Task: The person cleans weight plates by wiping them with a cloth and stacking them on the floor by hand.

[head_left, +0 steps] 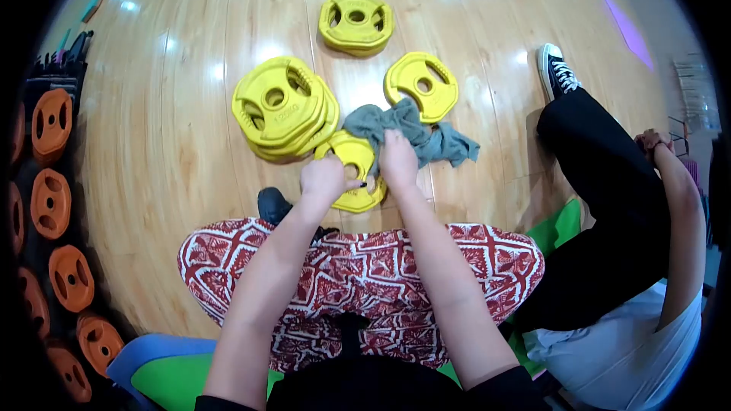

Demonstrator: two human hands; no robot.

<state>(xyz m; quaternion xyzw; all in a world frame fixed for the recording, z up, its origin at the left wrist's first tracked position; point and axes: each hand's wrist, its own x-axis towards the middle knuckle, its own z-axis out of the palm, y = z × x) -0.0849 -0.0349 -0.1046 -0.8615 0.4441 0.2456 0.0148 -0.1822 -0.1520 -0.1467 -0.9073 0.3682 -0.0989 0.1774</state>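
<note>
A yellow weight plate (pixel 358 199) is tilted up in front of my knees. My left hand (pixel 324 179) is closed on its left side, the thumb reaching across the plate. At the plate's right edge my right hand (pixel 398 158) grips a grey-green cloth (pixel 388 122), which bunches up beyond the knuckles and trails off to the right. Part of the plate is hidden behind both hands. Just left of it stands a stack of yellow plates (pixel 278 103), the top one marked 1.25KG. Another yellow plate (pixel 424 103) lies flat behind the cloth.
Farther off on the wooden floor (pixel 190 152) sits a small pile of yellow plates (pixel 356 21). Orange plates (pixel 52 202) line a dark rack at the left. A person in black trousers (pixel 601 160) sits close on my right. Green mats (pixel 560 227) lie beneath us.
</note>
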